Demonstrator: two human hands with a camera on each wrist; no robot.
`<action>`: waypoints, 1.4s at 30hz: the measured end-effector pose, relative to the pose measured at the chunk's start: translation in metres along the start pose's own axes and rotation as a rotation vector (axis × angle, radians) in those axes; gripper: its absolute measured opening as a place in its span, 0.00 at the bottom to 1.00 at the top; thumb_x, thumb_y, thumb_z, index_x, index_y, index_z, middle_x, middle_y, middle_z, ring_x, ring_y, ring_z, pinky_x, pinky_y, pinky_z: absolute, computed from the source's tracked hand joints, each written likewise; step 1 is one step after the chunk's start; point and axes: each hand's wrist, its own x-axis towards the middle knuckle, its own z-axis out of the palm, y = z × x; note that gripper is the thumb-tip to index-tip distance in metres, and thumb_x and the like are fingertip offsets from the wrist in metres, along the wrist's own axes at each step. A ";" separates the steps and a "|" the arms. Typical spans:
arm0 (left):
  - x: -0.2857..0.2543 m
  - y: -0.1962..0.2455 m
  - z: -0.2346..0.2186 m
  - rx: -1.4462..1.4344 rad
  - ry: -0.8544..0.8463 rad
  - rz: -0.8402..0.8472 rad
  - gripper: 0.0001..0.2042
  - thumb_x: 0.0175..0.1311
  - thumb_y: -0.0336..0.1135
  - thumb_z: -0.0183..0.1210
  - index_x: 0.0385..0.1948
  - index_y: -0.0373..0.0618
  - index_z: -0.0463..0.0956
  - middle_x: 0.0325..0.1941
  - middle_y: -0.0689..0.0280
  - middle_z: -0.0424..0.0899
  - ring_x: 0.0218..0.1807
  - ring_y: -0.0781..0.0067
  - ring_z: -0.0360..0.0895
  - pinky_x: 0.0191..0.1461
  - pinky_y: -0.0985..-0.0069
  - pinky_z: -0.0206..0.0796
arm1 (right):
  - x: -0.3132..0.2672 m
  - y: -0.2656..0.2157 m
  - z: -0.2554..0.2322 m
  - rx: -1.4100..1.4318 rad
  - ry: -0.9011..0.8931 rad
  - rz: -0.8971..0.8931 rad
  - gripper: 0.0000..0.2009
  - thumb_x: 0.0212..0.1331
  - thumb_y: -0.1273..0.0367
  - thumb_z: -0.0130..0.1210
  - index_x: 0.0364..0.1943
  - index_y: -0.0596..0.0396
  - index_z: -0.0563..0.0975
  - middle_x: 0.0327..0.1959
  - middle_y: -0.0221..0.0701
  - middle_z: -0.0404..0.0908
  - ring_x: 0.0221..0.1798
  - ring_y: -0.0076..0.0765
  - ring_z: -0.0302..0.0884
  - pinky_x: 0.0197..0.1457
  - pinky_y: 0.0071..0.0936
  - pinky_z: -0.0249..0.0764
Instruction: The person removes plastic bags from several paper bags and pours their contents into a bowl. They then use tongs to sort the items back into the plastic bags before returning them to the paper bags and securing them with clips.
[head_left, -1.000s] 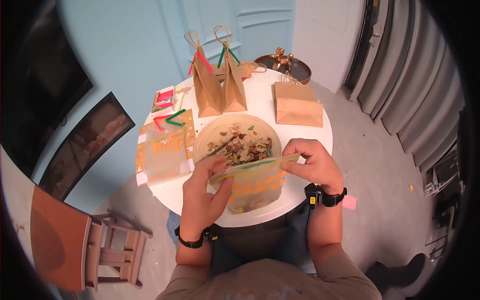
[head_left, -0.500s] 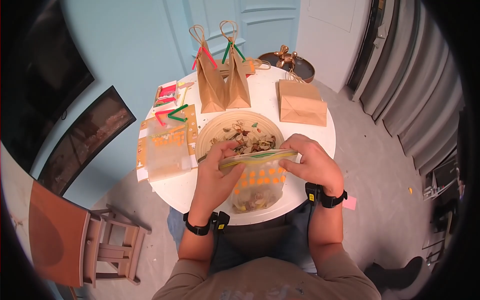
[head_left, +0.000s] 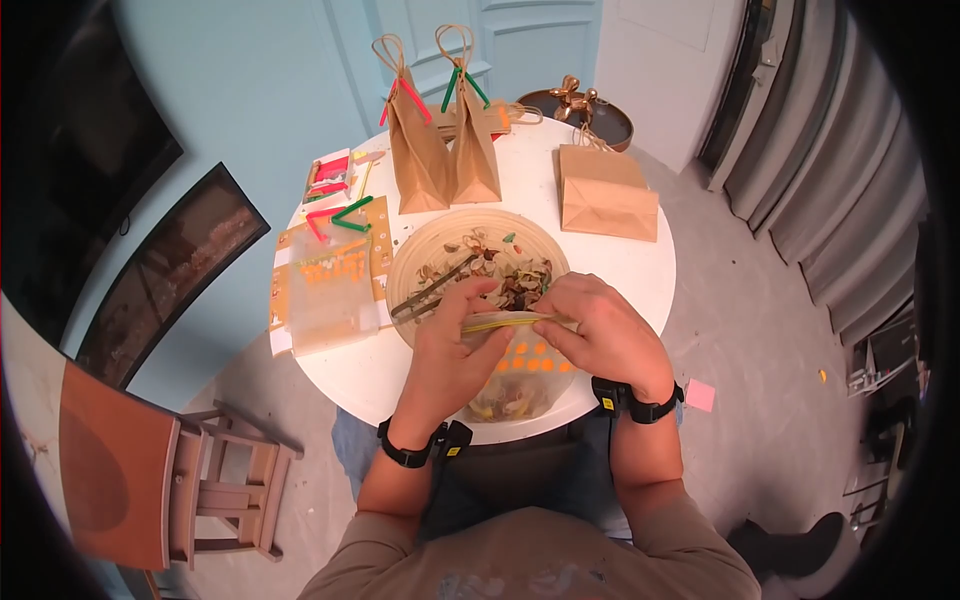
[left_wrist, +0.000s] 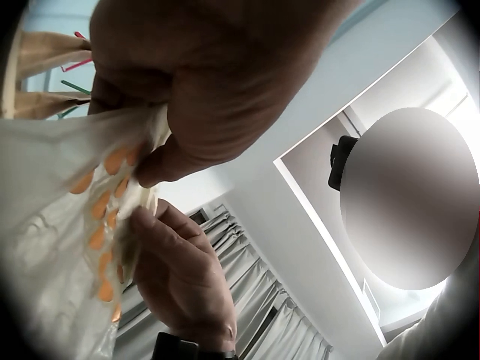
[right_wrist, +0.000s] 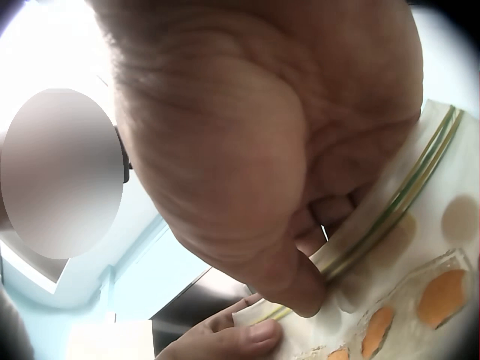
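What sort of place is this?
Likely an indoor craft corner, in a home or small studio; can't tell which. A round white table holds paper bags and a shallow bowl of dried plant bits, with a pale blue wall and long gray curtains around.

Brown sleeves, black wrist straps.

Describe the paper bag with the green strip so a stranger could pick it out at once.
On the round white table, find the bowl of dried bits. Just beyond it, two tall paper bags stand side by side. It's the right-hand one, with a bent green strip at its top; its neighbour's strip is pink.
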 end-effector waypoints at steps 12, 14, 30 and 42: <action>0.005 0.000 0.009 0.052 -0.004 0.009 0.28 0.70 0.22 0.73 0.71 0.41 0.76 0.49 0.63 0.89 0.52 0.73 0.86 0.58 0.73 0.79 | 0.002 0.013 -0.008 0.155 -0.113 0.101 0.07 0.68 0.71 0.68 0.41 0.61 0.85 0.37 0.42 0.85 0.45 0.56 0.83 0.50 0.47 0.79; 0.005 0.000 0.009 0.043 -0.009 0.002 0.28 0.70 0.22 0.72 0.71 0.42 0.75 0.49 0.62 0.89 0.52 0.73 0.87 0.58 0.73 0.80 | 0.002 0.013 -0.009 0.158 -0.115 0.119 0.07 0.68 0.71 0.68 0.41 0.61 0.85 0.37 0.42 0.85 0.45 0.55 0.83 0.50 0.46 0.80; 0.004 0.004 0.013 0.095 -0.017 -0.020 0.32 0.67 0.25 0.75 0.74 0.37 0.74 0.66 0.54 0.87 0.64 0.63 0.87 0.68 0.67 0.78 | -0.001 0.018 -0.008 0.196 -0.105 0.155 0.08 0.69 0.70 0.68 0.43 0.61 0.86 0.38 0.43 0.86 0.43 0.55 0.85 0.49 0.45 0.81; 0.003 0.001 0.015 0.101 -0.030 -0.027 0.31 0.69 0.26 0.74 0.74 0.41 0.74 0.63 0.55 0.89 0.62 0.63 0.88 0.67 0.65 0.78 | 0.000 0.020 -0.007 0.206 -0.105 0.170 0.07 0.69 0.70 0.68 0.43 0.61 0.87 0.37 0.43 0.86 0.43 0.54 0.85 0.49 0.44 0.81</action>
